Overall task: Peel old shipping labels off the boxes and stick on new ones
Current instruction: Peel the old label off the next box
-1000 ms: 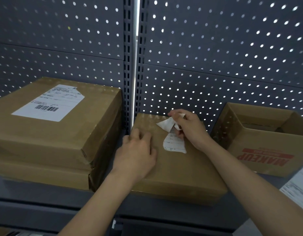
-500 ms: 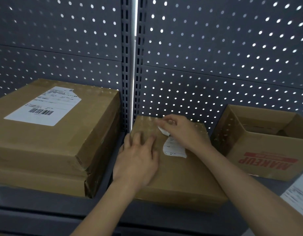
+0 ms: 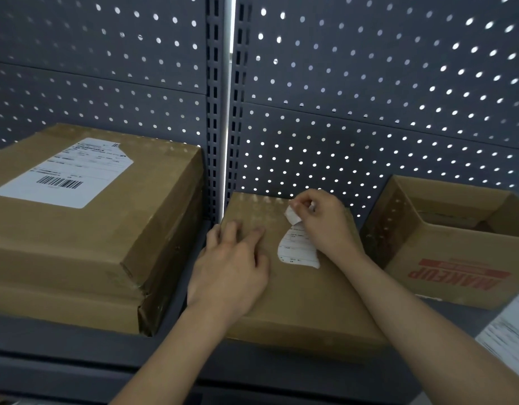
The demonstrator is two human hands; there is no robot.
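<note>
Cardboard box (image 3: 305,305) sits at centre of the shelf (image 3: 48,355). Left hand (image 3: 232,270) rests flat on its top, fingers spread. Beyond it, the torn old label (image 3: 299,251) is partly stuck down; right hand (image 3: 322,226) pinches its lifted upper end. Perforated grey panel (image 3: 369,83) stands behind.

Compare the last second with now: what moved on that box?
The right hand dipped onto the label and came back up, again pinching its curled top edge. The left hand stayed flat on the box; the label's lower part stayed stuck.
</note>
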